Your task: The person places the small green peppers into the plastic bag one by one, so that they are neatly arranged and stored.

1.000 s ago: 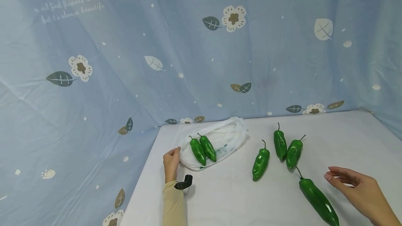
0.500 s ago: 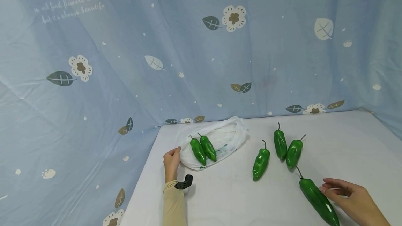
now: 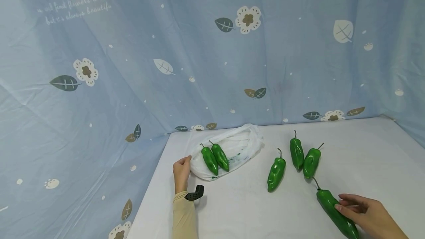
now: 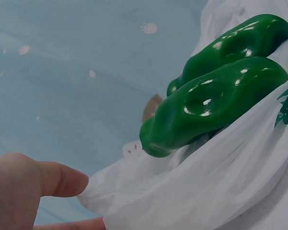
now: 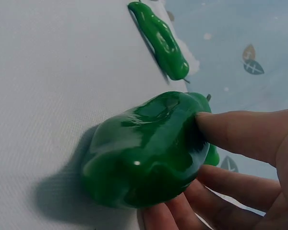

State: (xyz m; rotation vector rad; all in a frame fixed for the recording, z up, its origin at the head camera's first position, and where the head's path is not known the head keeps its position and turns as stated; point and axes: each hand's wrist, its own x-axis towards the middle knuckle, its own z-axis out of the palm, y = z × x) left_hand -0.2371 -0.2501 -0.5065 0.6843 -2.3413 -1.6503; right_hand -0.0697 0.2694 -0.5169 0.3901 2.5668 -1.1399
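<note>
My left hand (image 3: 181,172) pinches the left rim of a white plastic bag (image 3: 244,141) that lies with its mouth spread. Two glossy green peppers (image 4: 216,105) rest side by side in the bag. At the lower right, my right hand (image 3: 368,213) grips the nearest long green pepper (image 3: 335,213). In the right wrist view its thumb presses on that pepper's side, and the other fingers reach partly hidden beneath. A bent green pepper (image 3: 276,174) lies alone at mid-table. Behind the gripped one, an upright-lying pepper (image 3: 296,153) touches another green pepper (image 3: 311,162).
A white cloth covers the table (image 3: 242,209). Blue curtain fabric (image 3: 199,47) with leaves and flowers hangs behind it and along the left side. A black device (image 3: 195,193) sits on my left wrist, by the beige sleeve.
My right hand has moved left and down onto the nearest pepper, and its thumb now lies on it. My left hand keeps its hold on the bag; the peppers stay in place.
</note>
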